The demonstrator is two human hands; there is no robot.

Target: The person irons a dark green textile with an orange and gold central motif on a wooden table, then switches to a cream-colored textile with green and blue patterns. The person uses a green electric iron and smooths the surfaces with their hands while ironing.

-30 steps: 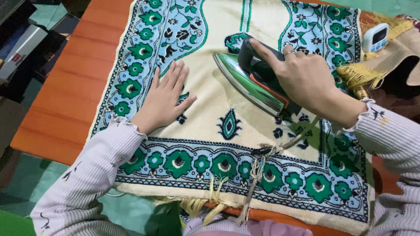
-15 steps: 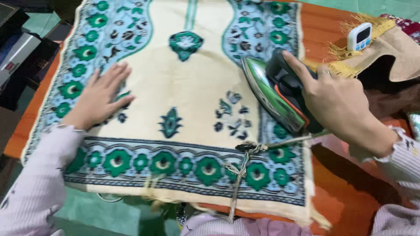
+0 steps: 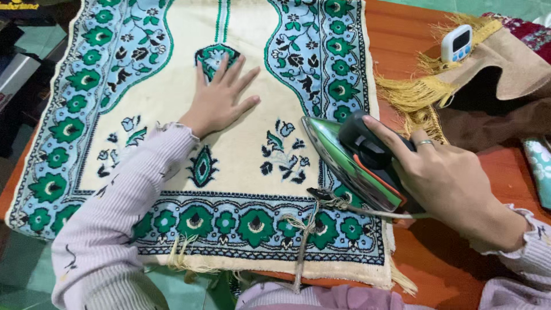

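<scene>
A cream rug [image 3: 172, 115] with blue and green flower borders lies flat on an orange table [image 3: 442, 258]. My left hand [image 3: 221, 97] rests palm down, fingers spread, on the rug's cream middle just below a green medallion. My right hand [image 3: 445, 175] grips the dark handle of a shiny metal iron [image 3: 350, 158], which stands tilted on the rug's right border. The iron's frayed cord [image 3: 321, 212] trails from it across the lower border toward me.
A small white digital timer [image 3: 456, 43] sits at the back right beside a brown fabric with yellow fringe [image 3: 419, 92]. Dark brown cloth [image 3: 499, 115] lies right of it. Boxes sit on the floor at the far left.
My left hand has moved from the rug's left border to its middle. The iron has slid to the right border, and the rug sits further left in view.
</scene>
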